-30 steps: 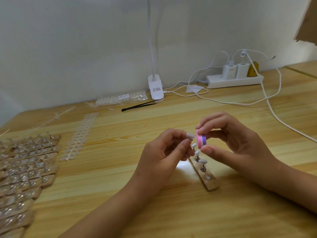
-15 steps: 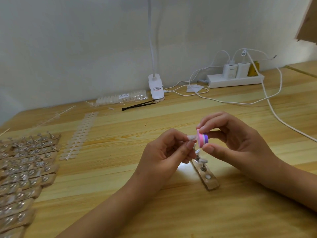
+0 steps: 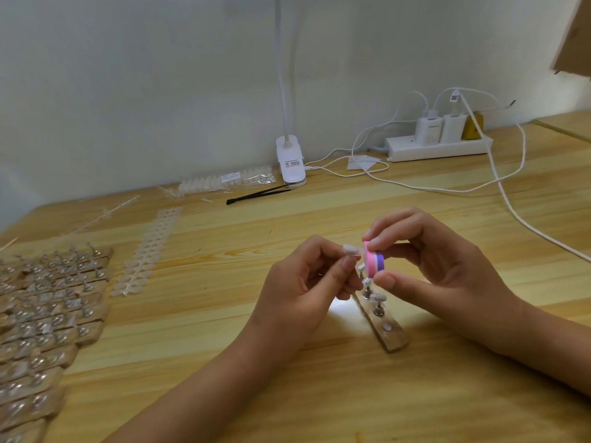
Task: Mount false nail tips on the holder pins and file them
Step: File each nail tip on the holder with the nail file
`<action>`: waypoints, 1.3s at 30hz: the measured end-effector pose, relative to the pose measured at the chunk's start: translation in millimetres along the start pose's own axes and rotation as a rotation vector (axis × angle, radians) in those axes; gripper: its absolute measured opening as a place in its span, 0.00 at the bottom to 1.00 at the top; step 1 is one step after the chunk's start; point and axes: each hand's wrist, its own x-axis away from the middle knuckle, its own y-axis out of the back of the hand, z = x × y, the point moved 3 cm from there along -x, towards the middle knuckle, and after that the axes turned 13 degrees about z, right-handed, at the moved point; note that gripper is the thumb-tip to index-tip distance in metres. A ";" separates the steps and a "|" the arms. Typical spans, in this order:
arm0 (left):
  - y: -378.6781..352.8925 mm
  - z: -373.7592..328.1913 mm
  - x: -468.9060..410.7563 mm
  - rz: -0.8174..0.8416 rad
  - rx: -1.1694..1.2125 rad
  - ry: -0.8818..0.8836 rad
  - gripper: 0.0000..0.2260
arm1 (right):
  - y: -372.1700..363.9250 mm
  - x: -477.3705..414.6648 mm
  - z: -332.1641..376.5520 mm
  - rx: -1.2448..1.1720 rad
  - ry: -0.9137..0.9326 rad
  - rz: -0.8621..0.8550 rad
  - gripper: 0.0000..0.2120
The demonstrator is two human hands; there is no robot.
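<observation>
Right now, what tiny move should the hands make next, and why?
Probably stroke the file block lightly across the edge of the nail tip. The left hand pinches that tip right beside the block, which the right hand grips, both above the wooden holder where another tip sits on a pin.

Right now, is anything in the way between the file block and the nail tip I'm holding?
Nothing visible. The left hand pinches the nail tip right beside the pink face of the file block in the right hand. Whether they touch is unclear. The wooden holder sits lower, out of the way.
</observation>
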 end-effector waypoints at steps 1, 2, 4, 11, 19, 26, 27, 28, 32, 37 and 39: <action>-1.0 -0.7 0.1 0.015 -0.005 -0.003 0.03 | 1.5 -0.3 -0.9 -0.002 -0.011 -0.021 0.12; -2.0 -0.8 0.1 0.028 -0.011 -0.002 0.02 | 3.3 -0.9 -2.0 -0.020 -0.031 -0.052 0.12; -2.6 0.5 -0.2 0.026 -0.018 0.008 0.02 | 5.6 -1.3 -3.4 -0.060 -0.061 -0.072 0.12; -2.8 0.8 0.5 0.016 -0.014 0.017 0.02 | 3.7 -1.3 -2.7 -0.009 -0.048 -0.044 0.13; -3.5 0.9 1.5 0.039 -0.012 0.037 0.02 | 5.8 -1.2 -4.5 -0.010 -0.094 -0.059 0.11; -1.0 1.7 1.2 0.008 0.008 0.049 0.04 | -0.5 0.1 -0.6 0.021 -0.041 0.024 0.12; -2.5 1.8 1.7 0.031 0.009 0.054 0.03 | 1.6 -0.7 -3.0 0.023 -0.079 -0.012 0.11; -4.1 2.0 2.1 0.057 0.015 0.057 0.02 | 4.6 -1.6 -5.4 0.001 -0.133 -0.059 0.11; -5.6 1.2 1.8 0.076 0.021 0.058 0.06 | 13.2 -1.4 -8.6 -0.162 -0.247 -0.187 0.15; -2.5 2.8 0.7 0.037 -0.005 0.064 0.03 | 6.0 1.7 -2.0 -0.192 -0.167 -0.075 0.11; 0.5 4.3 0.1 -0.001 0.011 0.071 0.03 | 3.4 1.2 0.0 -0.183 -0.156 -0.040 0.14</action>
